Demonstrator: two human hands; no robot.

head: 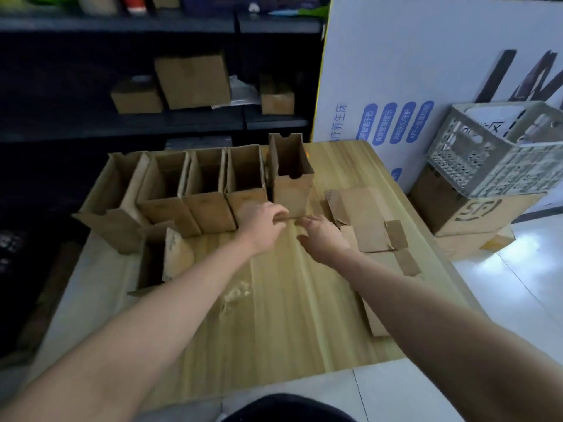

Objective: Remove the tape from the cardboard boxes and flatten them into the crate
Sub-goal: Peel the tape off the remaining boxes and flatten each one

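Fingers of the left hand are pinched together on what looks like a thin strip, probably tape; too blurred to be sure. Right hand sits just beside it, fingers loosely curled, thumb spread, fingertips near the same strip. Can't tell whether it grips anything.

Both hands are low over the tabletop, right in front of the tall open box. That box is plain brown corrugated cardboard, upright, top flaps open, with a small notch in its rim.

Left of it: a row of open boxes, same brown cardboard, standing side by side and touching, leaning slightly. One more open box sits nearer, at the left edge of the tabletop.

Right of the hands: flattened cardboard pieces, lying flat and overlapping, stretching along the right edge. The right forearm crosses over part of them.

Tabletop is pale wood grain with lengthwise stripes.

Crate is off the tabletop to the right: grey perforated plastic, tilted, perched on a large printed carton on the floor. White material shows inside it. Well apart from the hands.

Behind: a white printed board leans upright. Dark shelving holds more closed brown boxes.
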